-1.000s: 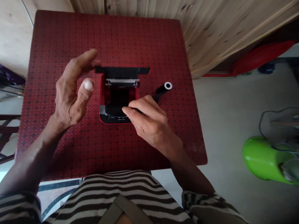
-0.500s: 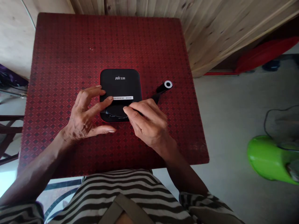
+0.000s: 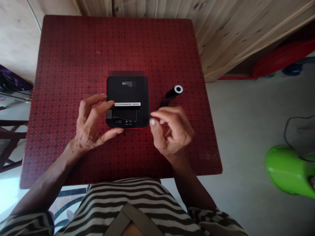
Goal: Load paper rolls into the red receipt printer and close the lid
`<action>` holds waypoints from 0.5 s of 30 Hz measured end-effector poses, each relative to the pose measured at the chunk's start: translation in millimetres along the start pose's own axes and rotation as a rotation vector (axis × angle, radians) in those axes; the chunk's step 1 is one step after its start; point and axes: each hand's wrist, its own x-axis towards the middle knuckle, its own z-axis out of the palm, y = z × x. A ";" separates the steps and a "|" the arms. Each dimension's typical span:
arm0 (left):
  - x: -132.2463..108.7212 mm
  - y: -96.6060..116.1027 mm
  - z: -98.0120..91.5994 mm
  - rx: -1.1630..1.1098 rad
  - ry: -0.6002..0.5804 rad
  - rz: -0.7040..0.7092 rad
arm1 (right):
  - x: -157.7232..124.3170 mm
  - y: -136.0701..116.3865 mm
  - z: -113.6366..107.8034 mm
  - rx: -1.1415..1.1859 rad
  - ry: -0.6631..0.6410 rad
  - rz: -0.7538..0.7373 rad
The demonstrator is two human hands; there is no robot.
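A black, rounded-square device (image 3: 128,93) with a white label strip lies on the red patterned table (image 3: 73,42). Below the label a dark rectangular section and small markings show. My left hand (image 3: 92,123) holds the device by its left side, fingers on the top face and thumb at the near edge. Just off the right edge is my right hand (image 3: 172,129), thumb and index finger nearly together; whether anything thin is between them I cannot make out. A black roll with a white ring-shaped end (image 3: 175,91) lies beyond my right hand, a dark strip trailing from it.
Wood-panelled wall (image 3: 167,8) runs behind the table. On the floor to the right stands a bright green bin (image 3: 283,170) with a dark cable near it. A dark wooden chair (image 3: 10,137) is at the left.
My right hand has moved right, off the device's lower part, and the dark piece there looks flatter. My left thumb has come up to the device's near edge.
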 end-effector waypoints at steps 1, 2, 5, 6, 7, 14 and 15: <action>-3.5 3.8 -1.8 0.019 0.026 -0.013 | -6.3 1.8 0.9 0.034 0.031 0.113; -7.5 6.8 -3.2 0.041 0.038 -0.017 | -13.1 3.7 2.8 0.074 0.036 0.223; -20.1 10.6 -3.6 0.106 0.013 -0.011 | -32.7 9.7 12.7 0.166 -0.037 0.422; -23.6 10.2 -2.4 0.128 0.012 -0.008 | -37.4 11.8 16.7 0.176 -0.061 0.428; -26.3 9.3 -0.8 0.143 0.014 0.005 | -40.9 14.0 20.6 0.177 -0.077 0.415; -29.0 4.2 7.5 0.145 0.060 0.042 | -44.7 25.8 33.4 0.232 -0.115 0.268; -28.7 3.8 7.5 0.138 0.062 0.035 | -44.9 26.3 33.6 0.243 -0.109 0.256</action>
